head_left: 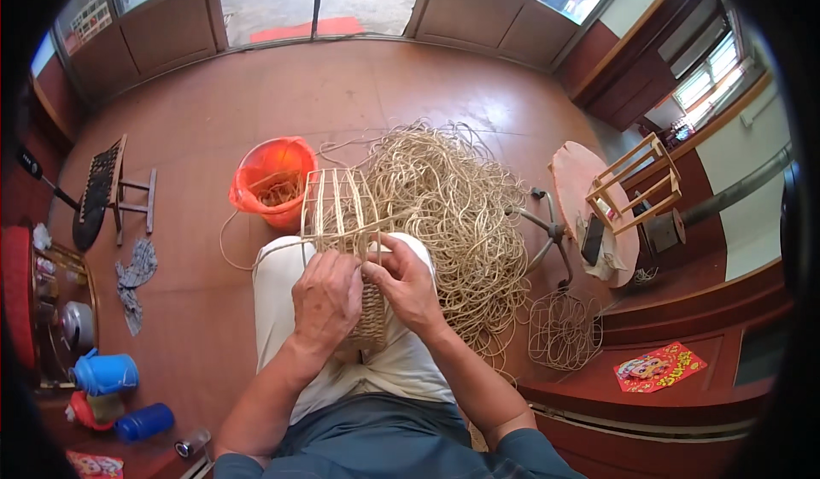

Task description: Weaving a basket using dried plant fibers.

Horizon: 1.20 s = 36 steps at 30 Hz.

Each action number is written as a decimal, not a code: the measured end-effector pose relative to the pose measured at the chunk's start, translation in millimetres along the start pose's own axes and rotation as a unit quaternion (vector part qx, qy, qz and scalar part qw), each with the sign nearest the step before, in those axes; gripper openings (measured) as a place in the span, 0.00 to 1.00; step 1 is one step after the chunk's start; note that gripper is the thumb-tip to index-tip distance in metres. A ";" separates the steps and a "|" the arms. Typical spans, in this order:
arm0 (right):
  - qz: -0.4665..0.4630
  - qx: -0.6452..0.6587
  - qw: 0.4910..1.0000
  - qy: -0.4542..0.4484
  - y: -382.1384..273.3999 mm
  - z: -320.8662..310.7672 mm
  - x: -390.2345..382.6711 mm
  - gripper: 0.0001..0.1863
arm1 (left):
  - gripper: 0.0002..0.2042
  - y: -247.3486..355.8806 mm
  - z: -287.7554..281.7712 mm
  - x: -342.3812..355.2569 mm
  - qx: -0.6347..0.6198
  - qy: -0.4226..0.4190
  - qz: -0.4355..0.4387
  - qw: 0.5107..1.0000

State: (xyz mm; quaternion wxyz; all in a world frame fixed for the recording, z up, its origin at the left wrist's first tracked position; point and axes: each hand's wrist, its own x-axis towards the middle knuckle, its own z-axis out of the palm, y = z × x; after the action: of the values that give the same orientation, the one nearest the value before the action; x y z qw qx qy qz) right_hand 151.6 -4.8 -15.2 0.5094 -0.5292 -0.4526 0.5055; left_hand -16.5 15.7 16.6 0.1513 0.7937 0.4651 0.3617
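Basket: half-woven, its frame of pale upright ribs (340, 199) standing bare at 12 o'clock from the hands, its close-woven part (372, 315) at 6 o'clock; it sits on the lap between the thighs of the white trousers (278, 308)
Left hand (327, 298): back upward, at the basket's 7 o'clock side, fingers curled in and clamped on the basket near the weaving edge; the fingertips are hidden
Right hand (403, 284): at the 4 o'clock side, thumb and forefinger together on the basket just beside the left hand; whether a strand is pinched between them too, I cannot tell
Cord (239, 265): one tan length crossing the frame above the knuckles, looping out at 9 o'clock past the left knee
Heap of cord (453, 223): a large tangled pile on the floor at 2 o'clock, just beside the basket and the right knee
Bucket (272, 148): orange-red, at 10 o'clock, brown strands (280, 192) inside
Round table (571, 167): pinkish top at between 2 and 3 o'clock, a small wooden frame (636, 184) and a black flat object (592, 240) on it
Wire frame (565, 334): openwork, between 3 and 4 o'clock
Checked cloth (135, 284): crumpled on the reddish floor at 9 o'clock
Blue jug (107, 373): at 8 o'clock, near a dark blue bottle (145, 423)
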 end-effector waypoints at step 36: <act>-0.030 0.238 0.958 0.156 -18.5 -39.4 -4.3 0.12 | 0.08 8.2 17.6 0.8 -0.029 -0.005 0.097 0.995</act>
State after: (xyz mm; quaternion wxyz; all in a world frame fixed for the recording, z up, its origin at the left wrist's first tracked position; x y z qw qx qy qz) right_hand 191.2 -10.9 2.4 0.7000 -0.4512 -0.2493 0.4942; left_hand 1.5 13.8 9.5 0.1412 0.8322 0.3743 0.3839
